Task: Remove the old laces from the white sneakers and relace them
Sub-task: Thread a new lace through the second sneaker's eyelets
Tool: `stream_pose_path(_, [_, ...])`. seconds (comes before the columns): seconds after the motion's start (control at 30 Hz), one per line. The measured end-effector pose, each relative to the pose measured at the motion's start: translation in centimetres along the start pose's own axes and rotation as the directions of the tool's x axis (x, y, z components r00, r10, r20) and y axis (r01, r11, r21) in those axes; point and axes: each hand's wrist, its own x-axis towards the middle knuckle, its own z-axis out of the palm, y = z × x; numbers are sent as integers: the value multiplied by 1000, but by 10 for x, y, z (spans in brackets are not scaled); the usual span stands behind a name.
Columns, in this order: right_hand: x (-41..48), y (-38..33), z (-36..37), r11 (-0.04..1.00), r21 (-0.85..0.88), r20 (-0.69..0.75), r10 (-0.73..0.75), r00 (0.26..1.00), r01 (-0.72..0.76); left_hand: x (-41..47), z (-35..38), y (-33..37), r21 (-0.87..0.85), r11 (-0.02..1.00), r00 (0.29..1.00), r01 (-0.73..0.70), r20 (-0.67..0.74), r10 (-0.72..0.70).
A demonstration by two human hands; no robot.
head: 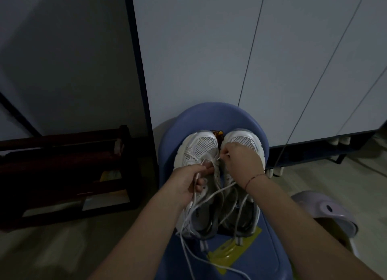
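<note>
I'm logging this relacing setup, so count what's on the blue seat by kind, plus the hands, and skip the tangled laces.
White sneakers: 2
Yellow packet: 1
Small brown item between the toes: 1
Hands, each gripping white lace: 2
Total: 6

On the seat of the blue chair [209, 116], the left sneaker [199, 147] and right sneaker [243, 138] stand side by side, toes toward its backrest. The left hand [186, 185] grips a white lace [193, 198] over the left sneaker. The right hand [240, 162] pinches a lace tip between the two shoes. A yellow packet [230, 252] lies on the seat's near part, and a dark wooden rack [62, 164] stands left of the chair.
</note>
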Motion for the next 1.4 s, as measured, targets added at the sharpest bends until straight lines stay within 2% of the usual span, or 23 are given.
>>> stream_pose_path(0.23, [1, 0, 2, 994, 102, 33, 38, 999, -41, -2, 3, 2, -15, 1000, 1000, 12, -7, -12])
stream_pose_path(0.4, [3, 2, 1, 978, 198, 112, 44, 993, -65, -1, 8, -5, -1, 999, 997, -51, -65, 50])
stream_pose_path(0.53, [0, -2, 9, 964, 251, 29, 79, 996, -84, 3, 14, -13, 14, 994, 986, -107, -128, 108])
stream_pose_path(0.67, [-4, -5, 15, 937, 313, -62, 185, 981, -157, 1, 16, -14, -33, 997, 991, -75, -116, 71])
stream_pose_path(0.93, [-4, -1, 11, 942, 325, 6, 93, 996, -90, 0, 8, -9, -158, 987, 999, 21, -27, -26])
stream_pose_path(1.23, [-9, 3, 2, 922, 384, 93, 18, 996, -52, 2, 9, -10, -126, 992, 999, -2, -48, -4])
stream_pose_path(1.4, [-8, 4, 1, 926, 375, 74, 19, 997, -46, 2, 13, -11, -98, 995, 997, -23, -72, 16])
